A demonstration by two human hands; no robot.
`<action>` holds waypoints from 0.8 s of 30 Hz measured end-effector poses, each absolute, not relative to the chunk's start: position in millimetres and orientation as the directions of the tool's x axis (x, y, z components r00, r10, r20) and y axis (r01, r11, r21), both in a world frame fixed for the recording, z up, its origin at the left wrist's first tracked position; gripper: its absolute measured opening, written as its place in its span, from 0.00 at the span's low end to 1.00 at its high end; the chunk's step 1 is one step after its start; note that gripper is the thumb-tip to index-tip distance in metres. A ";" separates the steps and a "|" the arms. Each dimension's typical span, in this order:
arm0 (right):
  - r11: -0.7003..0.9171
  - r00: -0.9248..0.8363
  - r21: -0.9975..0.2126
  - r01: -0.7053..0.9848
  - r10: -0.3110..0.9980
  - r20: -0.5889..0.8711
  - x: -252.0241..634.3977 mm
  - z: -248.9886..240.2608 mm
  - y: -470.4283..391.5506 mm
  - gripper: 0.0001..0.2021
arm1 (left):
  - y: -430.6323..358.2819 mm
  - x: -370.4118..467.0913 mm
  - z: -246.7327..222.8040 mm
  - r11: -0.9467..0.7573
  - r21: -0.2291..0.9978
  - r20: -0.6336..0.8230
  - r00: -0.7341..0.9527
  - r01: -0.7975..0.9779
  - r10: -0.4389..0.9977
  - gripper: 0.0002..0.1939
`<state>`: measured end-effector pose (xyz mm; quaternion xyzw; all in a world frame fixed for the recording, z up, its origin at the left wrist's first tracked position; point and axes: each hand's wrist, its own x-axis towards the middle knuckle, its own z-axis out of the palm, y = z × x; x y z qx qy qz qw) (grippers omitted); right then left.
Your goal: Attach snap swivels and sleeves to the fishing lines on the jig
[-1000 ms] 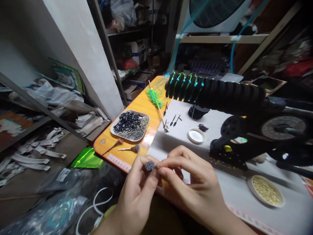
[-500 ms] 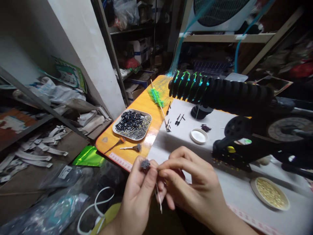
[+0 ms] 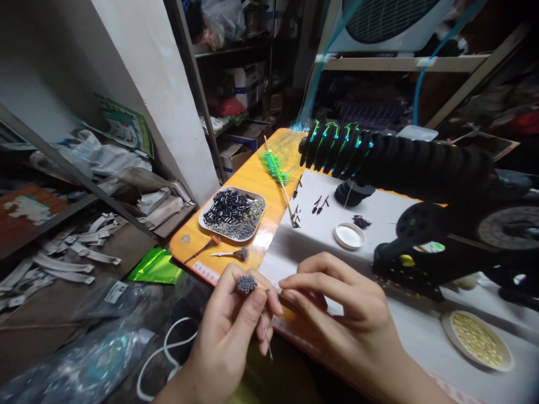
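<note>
While L hand (image 3: 229,331) kept pinching the bead-tipped stick (image 3: 247,285) above the surface (image 3: 295,247) edge, the stick tilted down.
Head view: R hand (image 3: 337,306) fingertips, nearly closed, had slid off the tip w/ nothing visibly held; work seems ongoing.

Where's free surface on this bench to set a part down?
Bare white sheet between the small white lid and the hands. Bare orange tabletop beyond the grey tray of beads. Crowded: black ribbed roller machine at right, and small black pieces near it.
</note>
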<state>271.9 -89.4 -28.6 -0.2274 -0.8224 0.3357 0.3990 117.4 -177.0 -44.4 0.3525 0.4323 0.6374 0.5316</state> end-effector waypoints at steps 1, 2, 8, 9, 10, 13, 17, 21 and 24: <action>0.671 -0.577 -0.735 0.101 0.641 0.506 272.2 -28.8 -89.6 0.08 | -176.9 117.8 -44.2 -0.057 0.926 -0.013 -0.181 -0.374 0.983 0.08; 0.671 -0.573 -0.736 0.093 0.640 0.511 272.2 -28.9 -89.9 0.08 | -176.9 118.4 -44.2 -0.055 0.926 -0.014 -0.179 -0.373 0.984 0.08; 0.573 -0.548 -0.820 -0.010 0.682 0.484 268.8 -26.9 -89.4 0.07 | -176.8 122.0 -47.1 -0.005 0.949 -0.051 -0.169 -0.314 0.984 0.08; 0.555 -0.547 -0.832 -0.023 0.689 0.475 268.1 -26.3 -89.2 0.07 | -176.6 122.1 -47.5 -0.008 0.951 -0.045 -0.163 -0.310 0.986 0.08; 0.547 -0.543 -0.837 -0.027 0.695 0.471 267.6 -25.9 -89.2 0.07 | -176.4 121.8 -47.8 -0.016 0.951 -0.033 -0.153 -0.308 0.988 0.08; 0.582 -0.546 -0.813 0.015 0.686 0.481 266.0 -25.2 -90.9 0.06 | -175.3 120.5 -49.8 -0.030 0.952 -0.013 -0.141 -0.303 0.990 0.06; 0.767 -0.585 -0.631 0.121 0.568 0.578 262.2 -27.4 -96.5 0.05 | -171.4 123.3 -58.1 -0.181 0.957 0.095 -0.344 -0.228 0.934 0.06; 0.888 -0.594 -0.408 0.214 0.449 0.667 260.7 -30.8 -99.4 0.08 | -161.5 125.9 -58.7 -0.351 0.935 0.280 -0.495 -0.056 0.822 0.05; 0.882 -0.559 -0.400 0.249 0.468 0.684 263.2 -29.7 -97.4 0.09 | -148.8 109.6 -45.7 -0.441 0.890 0.263 -0.656 -0.119 0.708 0.10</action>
